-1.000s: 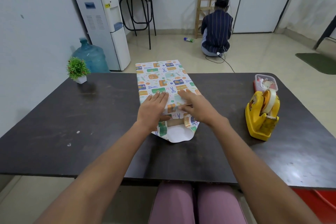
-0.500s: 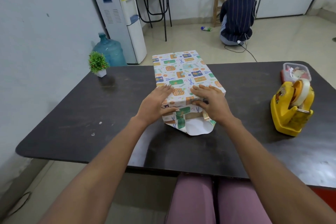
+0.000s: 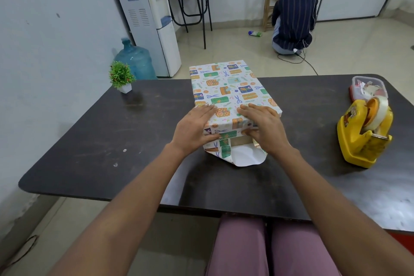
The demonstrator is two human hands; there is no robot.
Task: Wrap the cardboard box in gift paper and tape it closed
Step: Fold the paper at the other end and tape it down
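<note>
A small potted plant (image 3: 122, 75) stands on the worktop (image 3: 143, 141); behind it, a water dispenser (image 3: 145, 15) and blue jug (image 3: 135, 60).

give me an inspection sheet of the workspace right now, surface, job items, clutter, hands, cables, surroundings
Surface: dark table, scuffed, a few small white specks.
Job's things: box covered in gift paper on top; near end unfinished, bare cardboard showing, white paper flap lying on the table. Yellow tape dispenser to the right.
Clutter: small potted plant; plastic container behind the dispenser.
Hands: left hand and right hand flat on the box's near end, pressing the paper.
Cables: one on the floor by a crouching person.
Surroundings: water dispenser, water jug.
</note>
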